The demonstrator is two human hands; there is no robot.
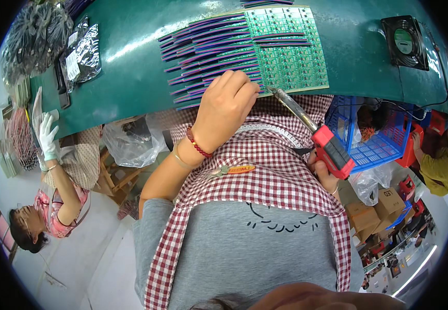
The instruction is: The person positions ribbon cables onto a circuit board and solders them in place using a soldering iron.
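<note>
Green workbench (131, 67) carries a green circuit board panel (291, 46) with rows of multicoloured ribbon wires (208, 51) across it. Left hand (226, 106) rests curled, fingertips pinched on wires at the panel's near edge. Right hand (324, 173) grips a red-handled soldering iron (312, 129), tip touching the panel edge. Black fan (404, 41) sits far right.

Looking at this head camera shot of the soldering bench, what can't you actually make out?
- Head view: the right hand is mostly hidden behind the red-handled soldering iron.
- The wire ends under the left hand on the green circuit board panel are covered by its fingers.
- The iron's tip contact is too small to judge.
- The black square fan is warped near the rim.
</note>
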